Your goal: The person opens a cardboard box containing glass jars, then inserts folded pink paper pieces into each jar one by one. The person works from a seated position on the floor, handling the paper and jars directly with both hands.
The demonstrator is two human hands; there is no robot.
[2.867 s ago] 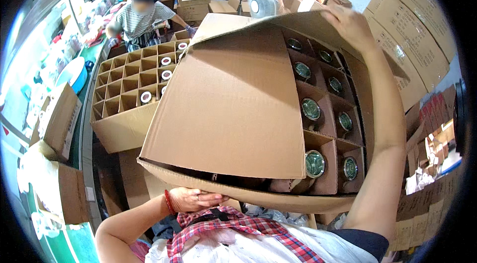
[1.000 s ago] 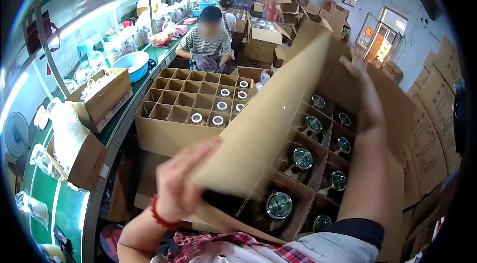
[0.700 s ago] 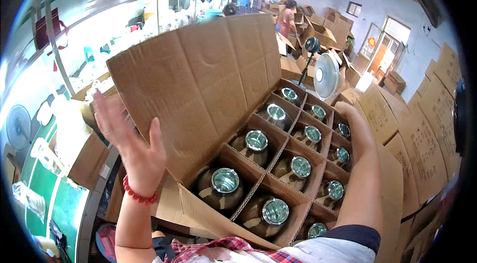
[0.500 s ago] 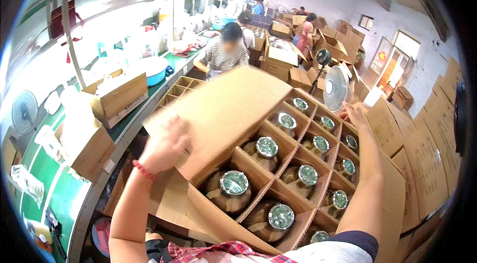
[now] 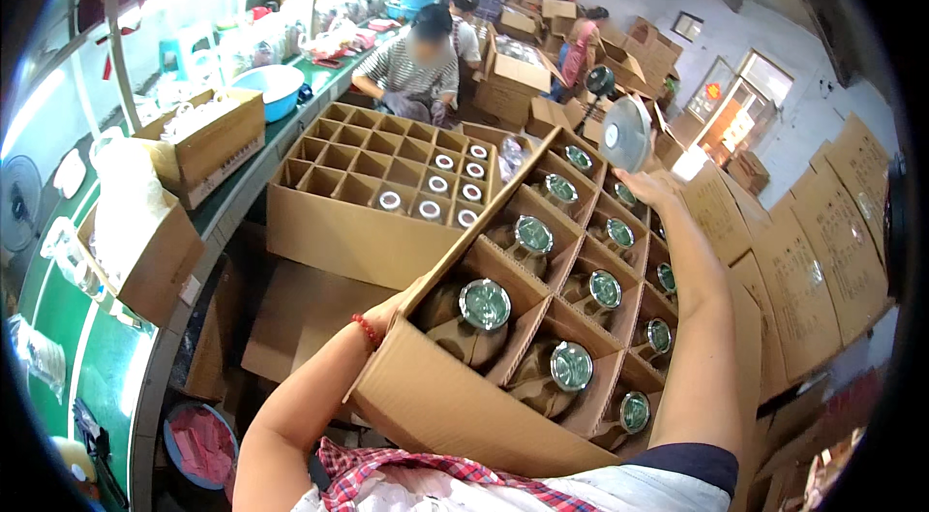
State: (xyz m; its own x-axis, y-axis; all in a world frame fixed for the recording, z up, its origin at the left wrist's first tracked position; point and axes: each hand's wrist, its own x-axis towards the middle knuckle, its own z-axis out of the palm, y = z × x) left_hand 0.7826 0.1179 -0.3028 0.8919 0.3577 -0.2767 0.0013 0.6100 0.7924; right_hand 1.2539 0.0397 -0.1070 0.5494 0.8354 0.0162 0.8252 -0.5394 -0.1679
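An uncovered cardboard box (image 5: 455,420) sits tilted in front of me, split by cardboard dividers into cells. Round glass jars with wide clear rims stand in the cells, one of them a near jar (image 5: 484,304). My left hand (image 5: 395,307) is closed on the box's left wall, its fingers mostly hidden behind the cardboard. Over at the far right side, my right hand (image 5: 650,189) grips the box edge, and my forearm runs along that side.
Beyond stands another divided carton (image 5: 368,246), partly filled with white-topped items. A person (image 5: 416,67) in a striped shirt works behind it. A green bench (image 5: 92,367) runs along the left. A fan (image 5: 624,133) and stacked cartons (image 5: 818,231) are at the right.
The wide cardboard flap that my left hand held over the box has swung away, revealing the divided carton beyond. My left hand has moved right and down to the box's left wall.
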